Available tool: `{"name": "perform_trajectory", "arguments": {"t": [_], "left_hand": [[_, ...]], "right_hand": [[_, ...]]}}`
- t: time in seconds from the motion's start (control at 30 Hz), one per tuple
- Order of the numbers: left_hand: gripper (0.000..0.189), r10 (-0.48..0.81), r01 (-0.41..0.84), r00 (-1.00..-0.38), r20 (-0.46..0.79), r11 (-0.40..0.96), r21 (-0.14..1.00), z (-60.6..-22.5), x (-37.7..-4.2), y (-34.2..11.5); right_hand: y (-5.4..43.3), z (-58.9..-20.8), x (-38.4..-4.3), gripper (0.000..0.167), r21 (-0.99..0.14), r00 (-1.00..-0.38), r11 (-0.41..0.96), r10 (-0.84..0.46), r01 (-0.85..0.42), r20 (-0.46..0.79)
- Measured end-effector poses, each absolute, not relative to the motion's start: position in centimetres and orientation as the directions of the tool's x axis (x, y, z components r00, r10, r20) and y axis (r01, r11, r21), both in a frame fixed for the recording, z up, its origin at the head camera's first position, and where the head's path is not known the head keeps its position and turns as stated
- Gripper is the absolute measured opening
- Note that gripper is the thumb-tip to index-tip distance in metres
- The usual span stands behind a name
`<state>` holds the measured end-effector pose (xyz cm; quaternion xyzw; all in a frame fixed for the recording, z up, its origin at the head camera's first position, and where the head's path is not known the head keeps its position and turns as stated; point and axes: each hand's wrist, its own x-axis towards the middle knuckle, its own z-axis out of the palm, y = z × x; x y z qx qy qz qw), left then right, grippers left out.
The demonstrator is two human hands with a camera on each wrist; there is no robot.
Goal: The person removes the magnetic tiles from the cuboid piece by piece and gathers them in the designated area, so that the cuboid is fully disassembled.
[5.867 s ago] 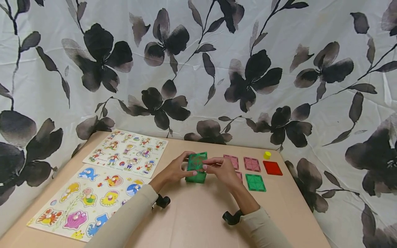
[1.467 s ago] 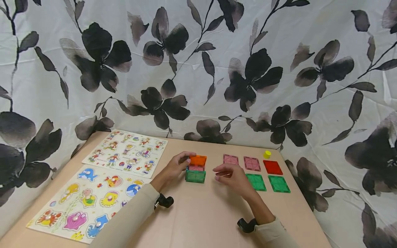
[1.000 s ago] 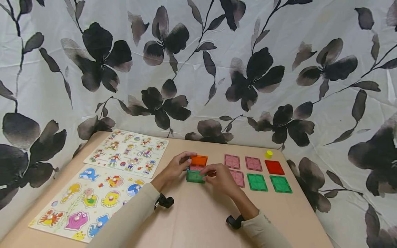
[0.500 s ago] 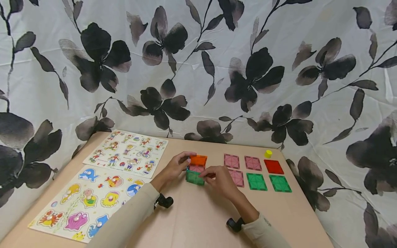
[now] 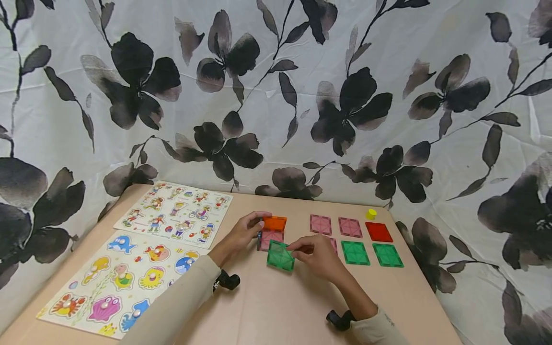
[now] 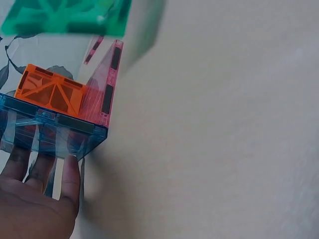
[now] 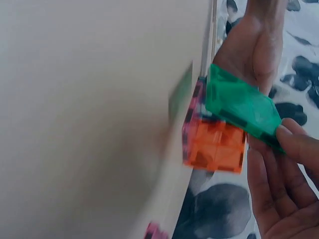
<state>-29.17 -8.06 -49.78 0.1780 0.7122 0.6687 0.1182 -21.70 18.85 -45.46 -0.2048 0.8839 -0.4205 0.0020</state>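
Observation:
My right hand (image 5: 316,254) pinches a green magnetic tile (image 5: 280,256) by its right edge, tilted, in front of a small magnetic tile structure. That structure has an orange tile (image 5: 274,224) at the back, a pink tile (image 5: 271,237) and a blue tile (image 6: 50,119) on its left side. With fingers and thumb at the structure's left side, my left hand (image 5: 241,235) holds it by the blue tile. In the left wrist view, its fingertips lie against the blue tile. The green tile overlaps the structure in the right wrist view (image 7: 241,104).
Right of the structure, flat on the table (image 5: 258,306), lie pink tiles (image 5: 350,227), green tiles (image 5: 388,255) and a red tile (image 5: 379,232). Behind them stands a small yellow cylinder (image 5: 371,213). Two picture puzzle boards (image 5: 172,208) cover the left side. A floral cloth (image 5: 284,120) hangs behind.
My right hand has pulled the green tile off the structure's front, towards me and right. Earlier, another green tile left the structure's top and joined the laid-out tiles. The left hand stays put.

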Motion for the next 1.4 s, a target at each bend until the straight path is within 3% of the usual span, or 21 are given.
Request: {"name": "perform_trajectory", "arguments": {"t": [0.37, 0.7, 0.93, 1.4], "left_hand": [[0.040, 0.421, 0.078, -0.905, 0.055, 0.037, 0.996, -49.8, -29.1, -8.3], [0.041, 0.408, 0.076, -0.911, 0.053, 0.040, 0.996, -49.8, -29.1, -8.4], [0.041, 0.403, 0.066, -0.914, 0.045, 0.038, 0.997, -49.9, -29.0, -8.4], [0.031, 0.380, 0.049, -0.925, 0.032, 0.037, 0.998, -49.8, -29.0, -8.2]], "right_hand": [[25.9, -46.5, -20.6, 0.015, -0.852, -0.942, 0.510, -0.328, -0.115, -0.069], [30.2, -47.2, -19.8, 0.020, -0.900, -0.913, 0.433, -0.346, 0.049, -0.216], [31.2, -48.2, -20.1, 0.021, -0.904, -0.903, 0.422, -0.359, 0.070, -0.237], [30.5, -47.8, -20.5, 0.020, -0.818, -0.959, 0.575, -0.224, 0.016, -0.176]]}}
